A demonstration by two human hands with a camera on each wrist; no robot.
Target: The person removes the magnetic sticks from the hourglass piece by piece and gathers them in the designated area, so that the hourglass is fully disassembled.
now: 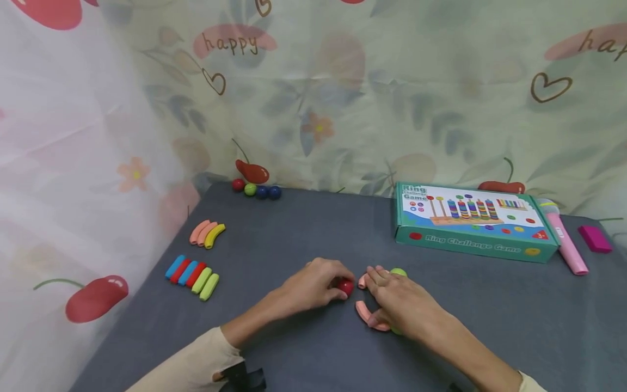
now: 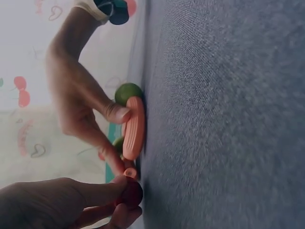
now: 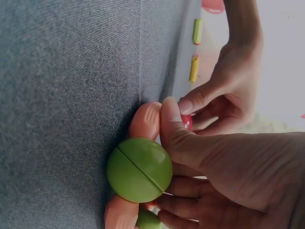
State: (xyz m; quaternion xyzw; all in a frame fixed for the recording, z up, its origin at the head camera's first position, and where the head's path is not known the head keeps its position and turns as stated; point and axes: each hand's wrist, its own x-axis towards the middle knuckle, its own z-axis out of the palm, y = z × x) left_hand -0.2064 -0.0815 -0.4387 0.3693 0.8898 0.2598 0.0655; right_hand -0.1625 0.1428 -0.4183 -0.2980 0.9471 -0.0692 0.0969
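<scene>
My left hand (image 1: 315, 284) pinches a glossy red ball (image 1: 347, 287) between thumb and fingertips, close over the table. To its right, my right hand (image 1: 406, 305) spreads over curved pink ribbed pieces, its fingers extended. The thumb touches the near pink piece (image 1: 364, 312); the fingertips rest at the far pink piece (image 1: 362, 281), beside the red ball. A far green ball (image 1: 399, 271) shows past the knuckles. In the right wrist view, a near green ball (image 3: 139, 169) with a seam sits between two pink pieces. The palm hides part of this arrangement in the head view.
At left lie pink and yellow curved pieces (image 1: 214, 236) and a row of blue, red and green sticks (image 1: 188, 275). Several balls (image 1: 250, 189) line the back edge. A Ring Challenge Game box (image 1: 475, 220), pink microphone (image 1: 565, 242) and magenta block (image 1: 595, 239) stand at right.
</scene>
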